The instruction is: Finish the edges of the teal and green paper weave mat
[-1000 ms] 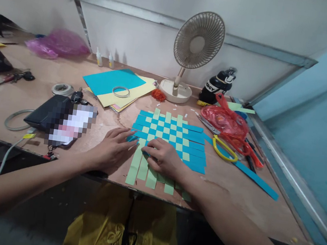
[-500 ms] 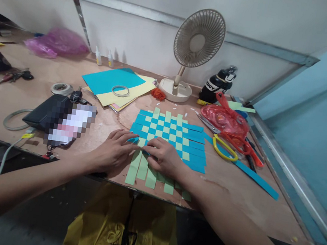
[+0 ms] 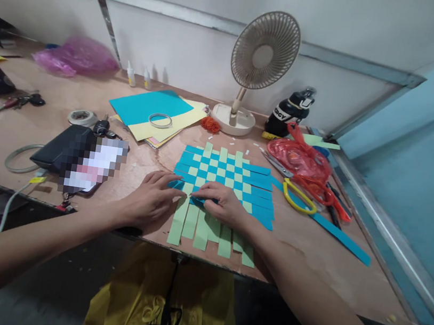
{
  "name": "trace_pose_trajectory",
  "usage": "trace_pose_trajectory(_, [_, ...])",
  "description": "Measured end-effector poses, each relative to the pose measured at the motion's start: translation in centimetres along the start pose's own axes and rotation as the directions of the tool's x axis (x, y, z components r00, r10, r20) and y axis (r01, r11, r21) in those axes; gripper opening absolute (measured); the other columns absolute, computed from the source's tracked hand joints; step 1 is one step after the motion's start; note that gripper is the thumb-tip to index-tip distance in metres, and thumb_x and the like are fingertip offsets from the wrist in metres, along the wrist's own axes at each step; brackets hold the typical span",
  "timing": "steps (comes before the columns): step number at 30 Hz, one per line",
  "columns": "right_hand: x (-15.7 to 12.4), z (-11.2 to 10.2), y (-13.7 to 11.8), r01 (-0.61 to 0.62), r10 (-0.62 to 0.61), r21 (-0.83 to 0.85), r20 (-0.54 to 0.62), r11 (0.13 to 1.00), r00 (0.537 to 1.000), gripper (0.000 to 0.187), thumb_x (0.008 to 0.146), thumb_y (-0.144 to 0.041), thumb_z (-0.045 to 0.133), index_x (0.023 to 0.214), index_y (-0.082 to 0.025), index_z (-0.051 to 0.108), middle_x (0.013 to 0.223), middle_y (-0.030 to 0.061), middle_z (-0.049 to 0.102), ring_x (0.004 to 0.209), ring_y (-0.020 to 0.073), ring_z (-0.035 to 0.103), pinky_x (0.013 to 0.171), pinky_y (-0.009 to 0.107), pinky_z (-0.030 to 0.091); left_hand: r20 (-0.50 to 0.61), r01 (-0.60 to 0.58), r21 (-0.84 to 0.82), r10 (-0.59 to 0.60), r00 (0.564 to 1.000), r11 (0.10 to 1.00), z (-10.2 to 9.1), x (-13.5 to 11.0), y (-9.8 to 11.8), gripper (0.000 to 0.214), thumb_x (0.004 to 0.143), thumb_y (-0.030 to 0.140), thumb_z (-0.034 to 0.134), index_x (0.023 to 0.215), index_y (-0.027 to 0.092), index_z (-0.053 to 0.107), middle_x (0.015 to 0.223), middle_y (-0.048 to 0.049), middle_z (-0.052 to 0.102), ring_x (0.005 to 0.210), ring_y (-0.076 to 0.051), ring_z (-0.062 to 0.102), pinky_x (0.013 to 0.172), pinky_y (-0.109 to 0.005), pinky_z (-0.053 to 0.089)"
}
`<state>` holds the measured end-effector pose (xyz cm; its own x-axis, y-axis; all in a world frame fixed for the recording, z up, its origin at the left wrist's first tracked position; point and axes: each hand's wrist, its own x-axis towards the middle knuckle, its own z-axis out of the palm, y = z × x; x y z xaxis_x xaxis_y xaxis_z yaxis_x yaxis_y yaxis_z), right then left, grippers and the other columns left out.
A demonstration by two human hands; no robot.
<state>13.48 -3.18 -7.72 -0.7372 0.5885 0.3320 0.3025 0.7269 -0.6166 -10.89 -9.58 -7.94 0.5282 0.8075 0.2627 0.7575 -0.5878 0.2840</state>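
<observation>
A woven mat of blue and pale green paper strips (image 3: 219, 171) lies near the table's front edge. Loose green strip ends (image 3: 202, 230) hang toward me, and blue ends stick out at both sides. At the mat's left edge my left hand (image 3: 154, 197) rests with stretched fingers, the fingertips on a green strip and beside a blue strip end (image 3: 175, 184). My right hand (image 3: 222, 202) lies over the lower part of the mat, thumb and fingers closed on a blue paper strip (image 3: 197, 200). The palm hides part of the weave.
Yellow-handled scissors (image 3: 299, 196), a loose blue strip (image 3: 341, 238) and a red plastic bag (image 3: 301, 161) lie at the right. Behind stand a fan (image 3: 234, 119) and a black bottle (image 3: 289, 111). Paper sheets (image 3: 152, 107), tape (image 3: 82, 117) and a phone (image 3: 95, 167) lie left.
My right hand has shifted slightly right and its fingers have bent on the blue strip. More green strip ends show below it. My left hand stays nearly in place.
</observation>
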Motion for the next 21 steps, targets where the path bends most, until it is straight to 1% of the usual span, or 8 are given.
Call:
trace_pose_trajectory(3, [-0.1,0.0,-0.2,0.024,-0.024,-0.022,0.001,0.999,1.000,0.041,0.073,-0.002,0.048,0.098,-0.021,0.073,0.095,0.0056,0.067,0.088,0.0167,0.060,0.080,0.032,0.050,0.008,0.000,-0.009,0.000,1.000,1.000,0.0,0.0,0.0,0.038,0.089,0.017,0.045,0.121,0.029,0.061,0.141,-0.0075,0.045,0.126,-0.029,0.040,0.103,-0.049,0.033])
trace_pose_trajectory(7, [0.0,0.2,-0.6,0.090,-0.088,-0.124,0.020,0.988,0.996,0.037,0.072,-0.004,0.052,0.099,-0.021,0.072,0.093,0.0063,0.064,0.088,0.0187,0.058,0.079,0.034,0.049,0.008,0.001,-0.019,-0.001,1.000,1.000,0.1,-0.1,-0.1,0.042,0.087,0.015,0.045,0.123,0.030,0.060,0.142,-0.0067,0.044,0.126,-0.028,0.040,0.103,-0.049,0.033])
trace_pose_trajectory(10, [0.1,0.3,-0.9,0.111,-0.105,-0.182,0.044,0.977,0.994,0.036,0.072,-0.005,0.053,0.099,-0.020,0.072,0.093,0.0067,0.063,0.087,0.0196,0.057,0.078,0.035,0.048,0.001,0.001,-0.036,-0.001,1.000,0.999,0.2,-0.2,-0.2,0.044,0.087,0.014,0.045,0.124,0.031,0.059,0.142,-0.0057,0.044,0.126,-0.028,0.040,0.104,-0.050,0.033])
trace_pose_trajectory(14, [0.2,0.2,-1.0,0.117,-0.107,-0.203,0.057,0.972,0.993,0.035,0.073,-0.004,0.053,0.099,-0.019,0.071,0.092,0.0070,0.063,0.087,0.0196,0.057,0.078,0.035,0.048,0.000,0.030,-0.143,-0.031,1.000,0.989,-0.3,0.0,-0.3,0.041,0.088,0.015,0.044,0.124,0.029,0.059,0.137,-0.0064,0.048,0.127,-0.026,0.042,0.105,-0.047,0.035])
trace_pose_trajectory(17, [0.3,0.1,-1.1,0.119,-0.109,-0.205,0.056,0.972,0.992,0.033,0.074,-0.005,0.053,0.098,-0.019,0.072,0.092,0.0074,0.064,0.087,0.0195,0.057,0.078,0.035,0.047,-0.035,0.071,-0.218,-0.081,0.996,0.973,-0.8,0.1,-0.3,0.034,0.091,0.019,0.045,0.120,0.027,0.061,0.131,-0.0066,0.052,0.124,-0.023,0.046,0.104,-0.043,0.038])
trace_pose_trajectory(19, [0.3,0.1,-1.1,0.116,-0.107,-0.205,0.055,0.972,0.993,0.034,0.074,-0.005,0.053,0.098,-0.019,0.072,0.092,0.0071,0.064,0.087,0.0193,0.057,0.078,0.034,0.047,-0.068,0.067,-0.185,-0.081,0.994,0.980,-0.9,0.0,-0.3,0.030,0.091,0.021,0.046,0.113,0.028,0.065,0.129,-0.0058,0.055,0.121,-0.023,0.048,0.103,-0.043,0.039])
trace_pose_trajectory(21, [0.3,0.1,-1.1,0.115,-0.105,-0.204,0.059,0.972,0.993,0.035,0.073,-0.004,0.053,0.098,-0.020,0.072,0.093,0.0069,0.065,0.087,0.0192,0.057,0.078,0.034,0.047,-0.084,0.030,-0.106,-0.039,0.996,0.994,-0.8,-0.1,-0.3,0.029,0.090,0.021,0.048,0.109,0.029,0.067,0.129,-0.0054,0.055,0.120,-0.025,0.048,0.102,-0.046,0.037])
